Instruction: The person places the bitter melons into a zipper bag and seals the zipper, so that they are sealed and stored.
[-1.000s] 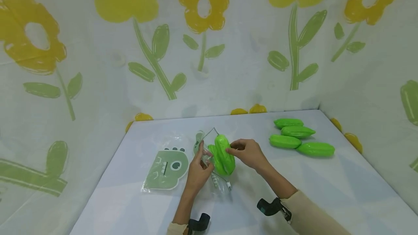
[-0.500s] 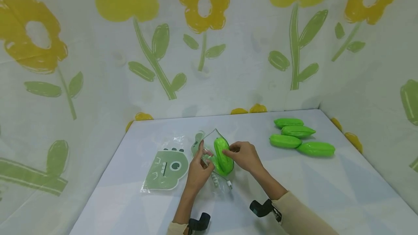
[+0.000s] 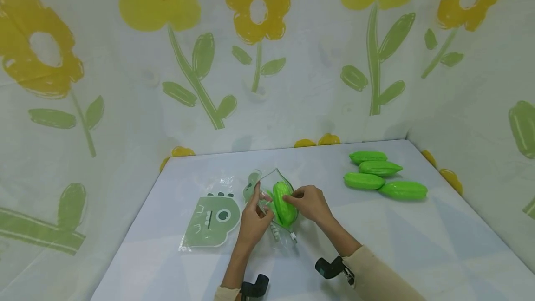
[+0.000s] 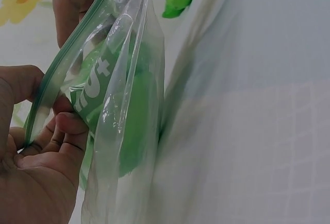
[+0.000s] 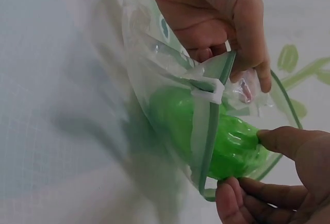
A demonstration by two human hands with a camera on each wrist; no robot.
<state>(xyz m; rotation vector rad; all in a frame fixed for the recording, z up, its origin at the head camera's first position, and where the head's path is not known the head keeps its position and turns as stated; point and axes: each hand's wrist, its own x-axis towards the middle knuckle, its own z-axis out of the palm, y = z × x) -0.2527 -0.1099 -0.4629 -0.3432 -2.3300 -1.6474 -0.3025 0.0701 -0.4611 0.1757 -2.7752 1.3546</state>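
A clear zip bag [image 4: 113,131] with a green rim and white slider [image 5: 209,91] stands mouth-open mid-table. My left hand [image 3: 251,224] grips its rim, with fingers curled over the edge in the left wrist view. My right hand [image 3: 311,204] pinches a shiny, ridged green cucumber-shaped piece [image 3: 284,203] between thumb and fingers. That piece lies partly inside the mouth, its near end between my fingertips in the right wrist view. More green [image 5: 172,113] shows through the bag's wall, deeper in. Pale green print and white lettering mark the plastic.
Several matching green pieces [image 3: 380,168] lie at the table's back right. A flat clear bag with a green cartoon monster [image 3: 213,222] lies left of my left hand. Flower-printed cloth [image 3: 313,82] walls the table [image 3: 376,254] at the back and sides.
My right hand has moved slightly down and left, bringing the green piece deeper into the bag. The bag's mouth is spread wider around it. My left hand keeps its grip.
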